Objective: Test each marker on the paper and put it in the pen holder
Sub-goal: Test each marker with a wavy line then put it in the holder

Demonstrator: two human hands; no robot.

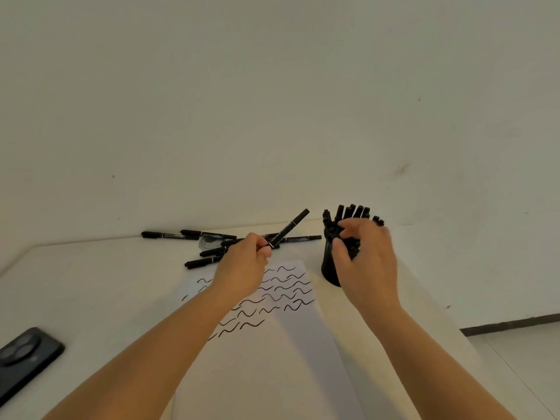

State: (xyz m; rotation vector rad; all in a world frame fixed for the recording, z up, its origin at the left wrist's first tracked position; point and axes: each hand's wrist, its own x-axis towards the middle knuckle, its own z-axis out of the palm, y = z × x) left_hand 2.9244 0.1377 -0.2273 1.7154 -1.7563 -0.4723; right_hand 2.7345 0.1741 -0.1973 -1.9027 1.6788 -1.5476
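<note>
Phone (pixel 25 357) lay at lower left of the surface (pixel 100 298). Paper (pixel 272 344) at lower centre, rows of black squiggles across its far half. Left hand (pixel 242 268) pinched a black marker (pixel 289 228) near its lower end, barrel angled up-right above the paper's far edge. Right hand (pixel 368 262) was curled against the black pen holder (pixel 330 265), right of centre, markers standing in it; grip blurred, can't tell. Loose markers (pixel 209 242) were piled beyond the paper, by the wall (pixel 272 101).

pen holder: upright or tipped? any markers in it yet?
Upright. The pen holder stands on its base on the table, with several black marker ends fanning from its top behind the right hand.
</note>
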